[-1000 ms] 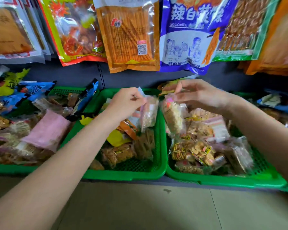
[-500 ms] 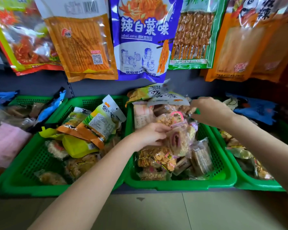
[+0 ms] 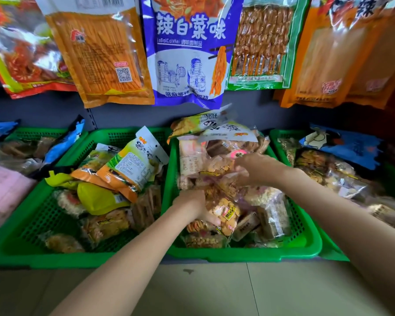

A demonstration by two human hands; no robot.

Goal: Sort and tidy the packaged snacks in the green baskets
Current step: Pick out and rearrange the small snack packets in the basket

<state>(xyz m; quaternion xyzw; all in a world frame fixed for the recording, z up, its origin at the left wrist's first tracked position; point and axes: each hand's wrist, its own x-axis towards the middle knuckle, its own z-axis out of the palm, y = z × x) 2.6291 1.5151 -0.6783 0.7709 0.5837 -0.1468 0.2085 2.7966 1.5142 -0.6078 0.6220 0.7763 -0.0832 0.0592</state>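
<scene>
Green mesh baskets stand in a row on a low shelf. The middle basket (image 3: 242, 253) is heaped with clear packets of crackers and biscuits. My left hand (image 3: 189, 202) is down in its front half, fingers closed on a clear packet of small round crackers (image 3: 224, 213). My right hand (image 3: 258, 168) rests on the heap further back, fingers curled onto clear snack packets (image 3: 217, 165); whether it grips one is unclear. The basket to the left (image 3: 32, 252) holds orange-green pouches (image 3: 128, 167) and a yellow packet (image 3: 96, 198).
Large snack bags hang above: an orange one (image 3: 100, 53), a blue-white one (image 3: 189, 49), a green-edged skewer bag (image 3: 260, 42). Another green basket at the right (image 3: 276, 135) holds a blue packet (image 3: 342, 144). A far-left basket holds a pink packet (image 3: 5, 192). Tiled floor lies below.
The view has swung right, so the cracker basket now sits in the middle. My left hand crossed from the left basket into it and went lower. My right hand came forward onto the heap.
</scene>
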